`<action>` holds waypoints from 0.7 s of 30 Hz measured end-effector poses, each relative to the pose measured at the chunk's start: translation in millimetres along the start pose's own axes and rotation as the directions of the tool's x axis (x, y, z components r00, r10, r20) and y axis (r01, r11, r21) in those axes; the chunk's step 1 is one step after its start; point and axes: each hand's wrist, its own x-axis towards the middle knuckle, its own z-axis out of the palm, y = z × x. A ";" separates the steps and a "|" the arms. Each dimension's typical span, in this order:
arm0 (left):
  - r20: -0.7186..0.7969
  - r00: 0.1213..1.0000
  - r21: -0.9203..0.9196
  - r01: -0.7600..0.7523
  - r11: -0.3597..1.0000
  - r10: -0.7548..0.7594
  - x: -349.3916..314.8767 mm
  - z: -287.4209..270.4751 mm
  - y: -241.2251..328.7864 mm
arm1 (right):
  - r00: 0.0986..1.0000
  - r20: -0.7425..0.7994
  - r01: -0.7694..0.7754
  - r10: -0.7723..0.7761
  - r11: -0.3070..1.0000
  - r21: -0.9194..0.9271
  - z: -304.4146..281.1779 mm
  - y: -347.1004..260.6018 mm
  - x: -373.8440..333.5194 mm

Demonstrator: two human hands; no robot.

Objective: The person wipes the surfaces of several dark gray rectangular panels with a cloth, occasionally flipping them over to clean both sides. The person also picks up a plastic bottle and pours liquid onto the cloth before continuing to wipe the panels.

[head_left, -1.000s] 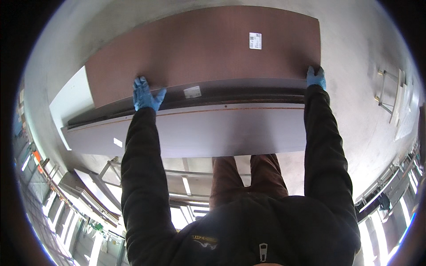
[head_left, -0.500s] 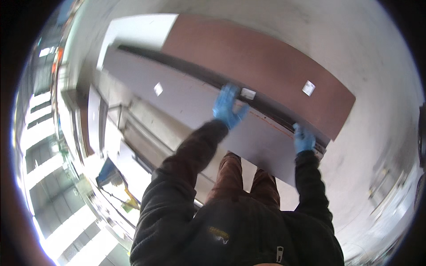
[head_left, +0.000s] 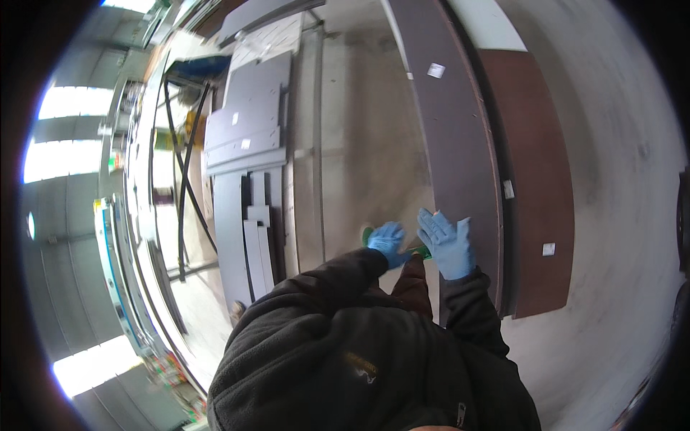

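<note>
Both hands wear thin light-blue gloves. My right hand [head_left: 448,246] is held flat with its fingers spread, over the near-left edge of a long dark grey panel [head_left: 460,136]. Whether it touches the panel I cannot tell. To its left, my left hand [head_left: 388,243] hangs in front of my legs, fingers loosely bent and nothing visible in them. The grey panel has a white label [head_left: 435,70] and a reddish line along its right edge. Right of it, lower down, lies a wide brown panel [head_left: 532,158] with a white end [head_left: 489,23].
On my left a bench [head_left: 290,244] bears several grey boards [head_left: 248,108] and narrow strips [head_left: 257,248]. Behind it stands a black metal frame [head_left: 183,144]. Bare concrete floor [head_left: 366,129] runs between bench and panels. A green shoe [head_left: 422,252] shows below my hands.
I have turned to the left, so the panels now lie along my right side. Both hands have come away from the panel's far edge, and the bench has come into fuller view.
</note>
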 end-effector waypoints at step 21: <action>0.377 0.426 -0.679 0.731 0.067 -0.822 -423.4 193.2 -374.5 | 0.861 -0.090 -0.266 0.501 0.292 -0.919 208.1 276.8 62.7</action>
